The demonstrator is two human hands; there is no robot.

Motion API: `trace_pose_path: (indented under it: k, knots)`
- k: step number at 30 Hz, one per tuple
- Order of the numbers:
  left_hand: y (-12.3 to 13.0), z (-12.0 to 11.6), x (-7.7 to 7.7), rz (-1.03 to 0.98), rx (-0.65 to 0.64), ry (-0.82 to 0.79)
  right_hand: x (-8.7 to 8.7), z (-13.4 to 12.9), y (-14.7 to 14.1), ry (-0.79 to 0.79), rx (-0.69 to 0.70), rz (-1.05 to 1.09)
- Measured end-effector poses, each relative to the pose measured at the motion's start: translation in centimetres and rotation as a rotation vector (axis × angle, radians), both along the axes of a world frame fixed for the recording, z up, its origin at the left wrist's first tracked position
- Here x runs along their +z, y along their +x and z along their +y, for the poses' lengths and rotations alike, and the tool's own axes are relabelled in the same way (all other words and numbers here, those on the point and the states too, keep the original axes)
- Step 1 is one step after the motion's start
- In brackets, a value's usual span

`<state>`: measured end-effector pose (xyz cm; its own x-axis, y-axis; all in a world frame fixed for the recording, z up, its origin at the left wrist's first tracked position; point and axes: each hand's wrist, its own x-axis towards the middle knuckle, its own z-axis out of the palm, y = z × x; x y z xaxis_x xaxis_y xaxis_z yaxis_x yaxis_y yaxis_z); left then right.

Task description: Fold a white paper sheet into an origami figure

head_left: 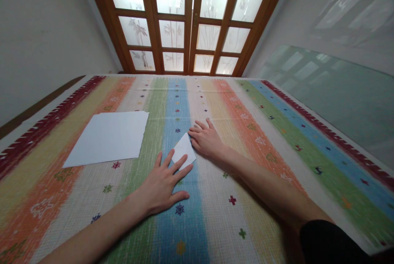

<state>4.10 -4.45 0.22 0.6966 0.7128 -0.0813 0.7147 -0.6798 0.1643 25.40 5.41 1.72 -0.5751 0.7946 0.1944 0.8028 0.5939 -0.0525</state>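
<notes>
A small folded piece of white paper [184, 149] lies on the blue stripe of the cloth, one pointed corner facing away from me. My left hand [166, 182] rests with spread fingers over its near left part, the fingertips on the paper and the thumb on the cloth. At the paper's far right edge is my right hand [205, 137], fingers stretched out and the hand flat, touching or nearly touching the top corner. Part of the paper's lower left is hidden under the left fingers.
A stack of white paper sheets [109, 139] lies to the left on the striped tablecloth [215, 215]. Beyond the table stand wooden doors with frosted panes [174, 34]. A glass panel [332, 87] leans along the right wall.
</notes>
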Motion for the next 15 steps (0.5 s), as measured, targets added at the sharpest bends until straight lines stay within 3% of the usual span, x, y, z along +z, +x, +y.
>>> trace_pose_path:
  k: [3, 8, 11, 15]
  knots:
    - [-0.1, 0.2, 0.1, 0.007, -0.012, -0.010, 0.5, 0.6, 0.4, 0.006, 0.009, 0.028]
    - [-0.6, 0.4, -0.2, 0.017, -0.028, -0.043, -1.1, 0.4, 0.7, -0.164, 0.319, -0.003]
    - [-1.2, 0.2, -0.4, 0.024, -0.045, -0.060, -2.2, 0.2, 0.8, -0.235, 0.305, -0.031]
    - [-2.2, -0.2, -0.4, 0.031, -0.050, -0.053, -2.1, 0.9, 1.1, -0.258, 0.293, -0.060]
